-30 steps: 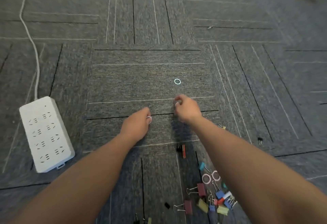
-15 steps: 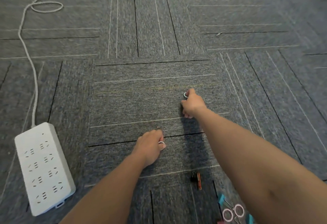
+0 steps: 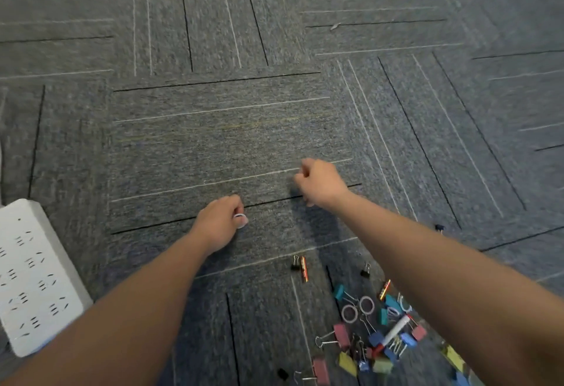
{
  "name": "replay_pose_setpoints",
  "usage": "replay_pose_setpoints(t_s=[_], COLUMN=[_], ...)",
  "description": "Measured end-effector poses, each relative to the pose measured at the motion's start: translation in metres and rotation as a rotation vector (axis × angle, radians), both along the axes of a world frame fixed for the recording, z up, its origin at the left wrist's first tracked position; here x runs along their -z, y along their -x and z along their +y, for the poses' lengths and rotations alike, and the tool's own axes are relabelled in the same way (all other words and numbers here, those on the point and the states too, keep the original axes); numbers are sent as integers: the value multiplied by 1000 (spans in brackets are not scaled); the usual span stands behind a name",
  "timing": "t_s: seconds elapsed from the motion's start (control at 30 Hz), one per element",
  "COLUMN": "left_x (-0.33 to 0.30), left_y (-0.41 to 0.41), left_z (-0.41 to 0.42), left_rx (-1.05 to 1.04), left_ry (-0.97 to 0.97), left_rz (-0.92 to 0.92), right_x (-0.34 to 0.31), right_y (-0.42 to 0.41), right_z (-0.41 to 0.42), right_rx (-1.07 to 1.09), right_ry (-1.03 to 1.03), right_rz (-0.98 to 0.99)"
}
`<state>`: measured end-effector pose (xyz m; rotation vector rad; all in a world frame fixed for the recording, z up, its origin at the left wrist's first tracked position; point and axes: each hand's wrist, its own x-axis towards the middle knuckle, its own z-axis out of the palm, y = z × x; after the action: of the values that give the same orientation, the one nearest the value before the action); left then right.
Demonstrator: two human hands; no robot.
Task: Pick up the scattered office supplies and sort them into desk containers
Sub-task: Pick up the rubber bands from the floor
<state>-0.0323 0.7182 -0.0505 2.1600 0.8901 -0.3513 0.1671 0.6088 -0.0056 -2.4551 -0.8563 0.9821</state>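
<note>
Now, head view: both hands closed over the carpet, left hand [image 3: 218, 224] pinching a white ring [image 3: 240, 220], right hand [image 3: 319, 182] fisted with contents hidden; clip pile [image 3: 370, 333] lies back-right, under the right forearm, nearer that hand.

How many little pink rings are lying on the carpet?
2, side by side at the top of the clip pile: one pink ring on the left, the other just right of it. More may hide under the right arm.
</note>
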Motion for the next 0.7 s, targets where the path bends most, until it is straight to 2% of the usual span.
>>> replay_pose_setpoints(t_s=[0.13, 0.2, 0.27, 0.37, 0.43, 0.53, 0.6, 0.7], left_x=[-1, -5, -12, -36, -54, -60, -59, -57], left_y=[-5, -8, -8, -6, -10, -16, -18, -26], left_z=[-3, -13, -31, -76, -113, -169, -201, -237], left_rx=[-12, -14, -66, 32, 239, 504, 509, 510], left_ry=[-10, -130, -213, -130, -96, -122, -114, -210], left_rz=[79, 108, 55, -55, -33, 56, 78, 119], right_x=[-20, -28, -32, -26, -17, -6, -1, 10], right_y=[-6, -5, -3, 5, 14, 31, 43, 54], right_z=[-85, -129, -171, -220, -239, -249, -253, -255], right_rx=[91, 61, 38, 40, -16, -224, -373, -500], right_ry=[-76, -48, -11, 33, 110, 226, 239, 224], right_rz=[168, 226, 289, 357, 277, 19, -171, -319])
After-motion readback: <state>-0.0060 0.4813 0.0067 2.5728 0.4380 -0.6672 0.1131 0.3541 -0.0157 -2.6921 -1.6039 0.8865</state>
